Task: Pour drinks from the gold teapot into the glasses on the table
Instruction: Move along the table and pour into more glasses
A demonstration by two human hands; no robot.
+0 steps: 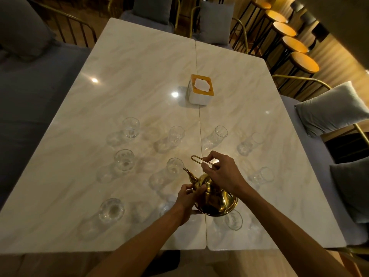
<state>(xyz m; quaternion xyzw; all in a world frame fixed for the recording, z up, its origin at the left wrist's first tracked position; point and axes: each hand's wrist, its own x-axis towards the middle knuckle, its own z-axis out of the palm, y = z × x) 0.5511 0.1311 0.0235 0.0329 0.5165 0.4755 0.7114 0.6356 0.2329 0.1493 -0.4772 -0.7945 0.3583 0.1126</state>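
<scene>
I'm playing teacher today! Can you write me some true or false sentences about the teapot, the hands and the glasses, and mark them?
1. The right hand holds the gold teapot's wire handle. True.
2. The left hand lies flat on the table, away from the teapot. False: it touches the teapot's side.
3. The spout points toward the glass just beyond it. True.
4. The tissue box stands among the glasses. False: it stands farther back, beyond them.
5. Only one glass is on the table. False: there are several.
</scene>
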